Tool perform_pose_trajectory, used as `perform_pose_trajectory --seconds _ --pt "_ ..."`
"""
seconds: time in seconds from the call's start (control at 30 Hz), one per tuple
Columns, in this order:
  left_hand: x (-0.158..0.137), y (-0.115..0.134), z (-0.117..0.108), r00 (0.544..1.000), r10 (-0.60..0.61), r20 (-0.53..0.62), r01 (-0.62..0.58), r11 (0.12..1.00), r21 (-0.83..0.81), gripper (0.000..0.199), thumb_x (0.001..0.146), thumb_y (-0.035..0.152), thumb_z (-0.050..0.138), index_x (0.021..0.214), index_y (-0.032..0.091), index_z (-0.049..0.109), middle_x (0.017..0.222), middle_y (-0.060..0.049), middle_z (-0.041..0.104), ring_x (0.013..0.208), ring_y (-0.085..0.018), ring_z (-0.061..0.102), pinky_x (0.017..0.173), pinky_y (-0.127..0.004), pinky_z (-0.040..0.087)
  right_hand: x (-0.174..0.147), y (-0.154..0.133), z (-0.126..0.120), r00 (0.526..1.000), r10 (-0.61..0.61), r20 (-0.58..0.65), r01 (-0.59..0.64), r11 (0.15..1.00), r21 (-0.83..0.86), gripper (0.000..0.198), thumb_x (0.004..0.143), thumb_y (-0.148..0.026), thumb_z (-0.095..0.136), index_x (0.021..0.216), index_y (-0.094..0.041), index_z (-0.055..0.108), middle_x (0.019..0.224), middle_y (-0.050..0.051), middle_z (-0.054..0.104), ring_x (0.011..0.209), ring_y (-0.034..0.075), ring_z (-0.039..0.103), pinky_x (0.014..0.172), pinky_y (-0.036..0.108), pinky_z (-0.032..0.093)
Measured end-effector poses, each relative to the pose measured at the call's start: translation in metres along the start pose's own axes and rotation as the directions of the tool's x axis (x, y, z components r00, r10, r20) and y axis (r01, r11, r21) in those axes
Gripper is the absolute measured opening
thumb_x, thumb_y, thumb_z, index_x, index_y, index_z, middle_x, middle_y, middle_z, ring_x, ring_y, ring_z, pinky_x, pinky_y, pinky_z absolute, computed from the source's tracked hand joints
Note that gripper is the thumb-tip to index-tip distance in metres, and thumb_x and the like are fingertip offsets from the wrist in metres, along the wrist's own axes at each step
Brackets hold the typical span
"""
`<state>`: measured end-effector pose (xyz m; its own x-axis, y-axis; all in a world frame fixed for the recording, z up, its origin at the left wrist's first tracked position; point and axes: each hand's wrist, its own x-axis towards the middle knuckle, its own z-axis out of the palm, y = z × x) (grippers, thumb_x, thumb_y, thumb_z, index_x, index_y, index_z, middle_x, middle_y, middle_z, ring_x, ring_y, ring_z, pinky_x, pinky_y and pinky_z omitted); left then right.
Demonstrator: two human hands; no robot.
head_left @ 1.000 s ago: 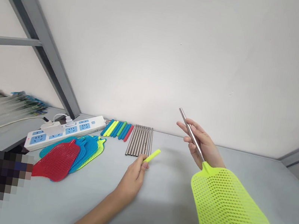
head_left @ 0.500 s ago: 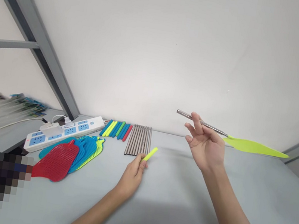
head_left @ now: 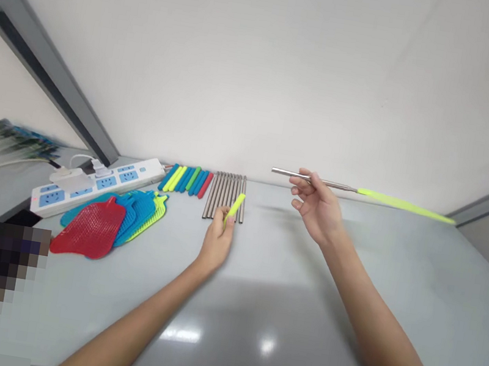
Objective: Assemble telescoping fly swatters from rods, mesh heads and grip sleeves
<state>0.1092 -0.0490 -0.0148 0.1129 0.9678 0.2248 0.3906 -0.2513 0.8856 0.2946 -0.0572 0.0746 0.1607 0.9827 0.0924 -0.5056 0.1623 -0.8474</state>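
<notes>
My right hand (head_left: 318, 210) is raised above the table and pinches the metal rod of a fly swatter (head_left: 335, 186). The rod's bare end points left, and its yellow-green head (head_left: 401, 203) stretches right, seen nearly edge-on. Lower and to the left, my left hand (head_left: 216, 243) is closed on a short yellow handle sleeve (head_left: 237, 204), whose upper part sticks out past the fingers. Just behind that hand lies a row of metal rods (head_left: 219, 194). Beside them are several coloured handle sleeves (head_left: 187, 179) in blue, yellow, green and red.
Red (head_left: 91, 225), blue (head_left: 144, 207) and yellow swatter heads overlap on the left of the table. Behind them runs a white power strip (head_left: 95, 187) with plugs in it. Plastic-wrapped items (head_left: 14, 143) lie at far left. A grey frame post (head_left: 56, 48) stands before the wall.
The view has tilted downward and now takes in the table's front edge. The swatter head has turned from showing its flat side to nearly edge-on. The sleeve in my left hand stands more upright.
</notes>
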Motion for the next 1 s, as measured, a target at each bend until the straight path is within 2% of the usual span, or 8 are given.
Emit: perform_pose_trajectory --seconds 0.1,0.17,0.3,0.43,0.53,0.63,0.7,1.0 --pt "0.001 0.005 0.003 1.0 0.012 -0.006 -0.012 0.999 0.04 0.027 0.083 0.038 0.03 0.098 0.019 0.04 0.079 -0.001 0.049 0.069 -0.014 0.047 0.064 -0.024 0.036 -0.008 0.033 -0.016 0.994 -0.017 -0.105 0.005 0.993 -0.119 0.025 0.071 -0.04 0.052 0.078 -0.017 0.059 0.063 0.002 0.061 0.054 0.01 0.05 0.04 0.018 0.035" --pt "0.0 0.008 0.004 0.999 0.039 0.029 -0.041 0.996 0.076 0.032 0.083 0.038 0.028 0.107 0.019 0.038 0.078 -0.001 0.05 0.065 -0.013 0.047 0.061 -0.023 0.036 -0.016 0.054 -0.027 0.98 -0.079 -0.182 0.051 0.986 -0.157 0.026 0.071 -0.041 0.051 0.076 -0.016 0.058 0.055 0.0 0.057 0.048 0.009 0.048 0.038 0.018 0.034" --pt "-0.004 0.012 0.002 0.99 0.044 0.137 -0.069 0.981 0.184 0.037 0.084 0.038 0.026 0.116 0.021 0.037 0.065 0.001 0.05 0.053 -0.013 0.045 0.054 -0.023 0.034 -0.027 0.078 -0.042 0.904 -0.242 -0.352 0.188 0.965 -0.182 0.026 0.075 -0.041 0.045 0.072 -0.017 0.055 0.048 -0.004 0.05 0.04 0.007 0.043 0.035 0.017 0.032" --pt "-0.007 0.012 -0.001 0.964 0.131 0.232 -0.181 0.961 0.21 0.034 0.084 0.033 0.029 0.111 0.022 0.046 0.08 -0.003 0.056 0.076 -0.017 0.051 0.069 -0.027 0.037 -0.026 0.078 -0.05 0.868 -0.256 -0.425 0.21 0.966 -0.153 0.023 0.075 -0.039 0.045 0.073 -0.018 0.055 0.05 -0.004 0.048 0.04 0.006 0.042 0.035 0.017 0.032" --pt "-0.008 0.01 -0.002 0.948 0.18 0.264 -0.235 0.953 0.193 0.03 0.084 0.029 0.03 0.104 0.021 0.051 0.092 -0.004 0.056 0.089 -0.019 0.049 0.078 -0.029 0.035 -0.026 0.074 -0.051 0.907 -0.201 -0.371 0.163 0.978 -0.132 0.022 0.075 -0.037 0.045 0.072 -0.018 0.056 0.049 -0.004 0.047 0.041 0.007 0.041 0.036 0.017 0.033" --pt "-0.007 0.008 -0.002 0.953 0.171 0.249 -0.223 0.955 0.194 0.029 0.083 0.027 0.031 0.102 0.021 0.052 0.093 -0.004 0.056 0.089 -0.018 0.049 0.078 -0.03 0.035 -0.028 0.073 -0.051 0.962 -0.129 -0.241 0.097 0.985 -0.14 0.023 0.077 -0.034 0.044 0.071 -0.016 0.057 0.047 -0.003 0.047 0.042 0.008 0.041 0.039 0.019 0.033" --pt "-0.007 0.008 -0.002 0.954 0.165 0.252 -0.217 0.957 0.194 0.028 0.083 0.027 0.032 0.102 0.021 0.052 0.092 -0.003 0.056 0.087 -0.018 0.049 0.078 -0.03 0.036 -0.029 0.073 -0.049 0.982 -0.085 -0.169 0.061 0.987 -0.146 0.023 0.078 -0.032 0.043 0.072 -0.016 0.058 0.048 -0.002 0.048 0.043 0.009 0.041 0.039 0.02 0.033" --pt "-0.009 0.01 -0.002 0.943 0.161 0.292 -0.212 0.965 0.155 0.026 0.084 0.026 0.032 0.102 0.023 0.05 0.091 -0.002 0.055 0.086 -0.016 0.049 0.077 -0.03 0.038 -0.031 0.071 -0.049 0.998 0.064 -0.003 -0.064 0.996 -0.07 0.023 0.079 -0.029 0.041 0.077 -0.016 0.06 0.056 0.002 0.051 0.051 0.012 0.045 0.046 0.025 0.036"
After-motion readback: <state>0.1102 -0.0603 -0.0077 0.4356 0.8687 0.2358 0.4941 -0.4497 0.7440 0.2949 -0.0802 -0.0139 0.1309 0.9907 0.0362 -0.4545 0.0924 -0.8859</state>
